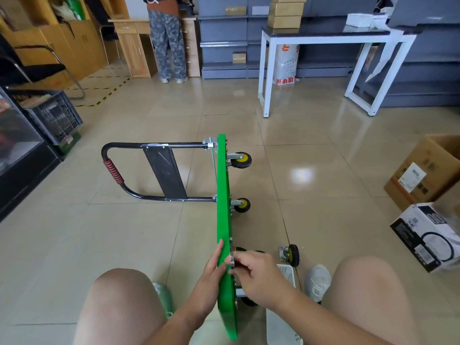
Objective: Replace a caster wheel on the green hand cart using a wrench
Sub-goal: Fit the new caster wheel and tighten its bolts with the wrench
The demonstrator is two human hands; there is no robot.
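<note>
The green hand cart [224, 220] stands up on its long edge in the middle of the floor [124, 232]. Its black handle [109, 170] lies flat on the floor, out to the left.

The left hand [211, 275] lies flat on the left face of the cart, near the close end. Its fingers [219, 247] are straight and together. They press on the green board and hold nothing.

The right hand [258, 275] is on the other side, where the wheels are. Its fingers [242, 257] are curled in. The thumb and first finger pinch a small grey metal part [232, 261] right against the cart's edge. I cannot tell what the part is.

Two yellow-and-black wheels [241, 160] stick out to the right at the far end of the cart. One more wheel [249, 302] peeks out under the right wrist.

A loose caster wheel [291, 254] stands on the floor just right of the right hand and does not touch the cart. A white basket [283, 322] sits on the floor between the knees, near that wheel.

Over by the right edge of the floor are a brown cardboard box [423, 175] and a black-and-white box [428, 235]. A white table [323, 38] stands at the far side. A person [169, 41] stands by the wooden desk at the back.
</note>
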